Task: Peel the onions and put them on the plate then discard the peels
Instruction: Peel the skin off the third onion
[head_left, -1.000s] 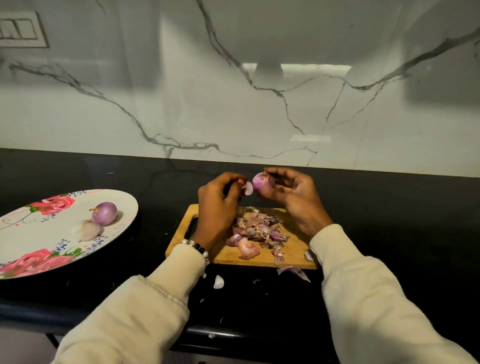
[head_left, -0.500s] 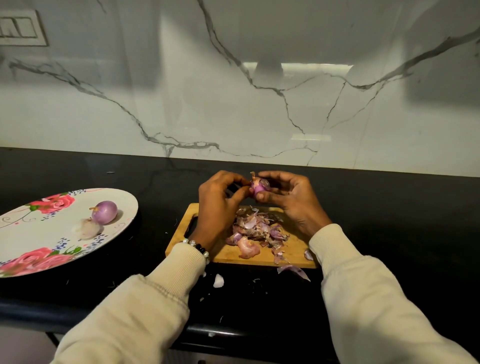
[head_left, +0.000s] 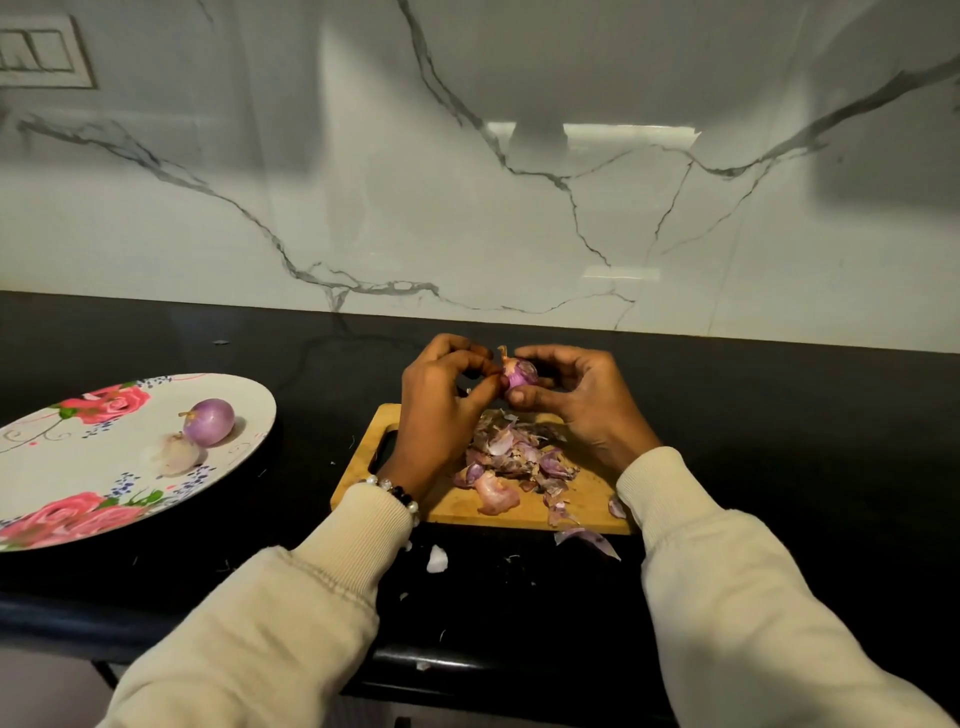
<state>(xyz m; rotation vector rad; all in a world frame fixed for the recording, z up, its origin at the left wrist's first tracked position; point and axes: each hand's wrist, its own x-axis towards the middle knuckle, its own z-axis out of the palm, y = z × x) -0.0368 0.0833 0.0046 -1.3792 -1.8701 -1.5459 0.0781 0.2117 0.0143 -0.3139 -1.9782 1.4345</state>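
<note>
Small purple onion (head_left: 519, 375), part-skinned: held by right hand (head_left: 576, 402); left hand (head_left: 441, 400) pinches skin. Step: peeling. Next, likely: strip remainder, carry left to floral plate (head_left: 78, 467).

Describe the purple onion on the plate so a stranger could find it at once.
Start at the large white oval plate with pink roses on the black counter's left. Near its far right rim sits a small round purple peeled onion. Its deep purple skin and short stem set it apart from the pale whitish onion touching it on the near side.

Wooden board (head_left: 457, 501), glossy black counter (head_left: 779, 415), marble wall (head_left: 467, 208)
</note>
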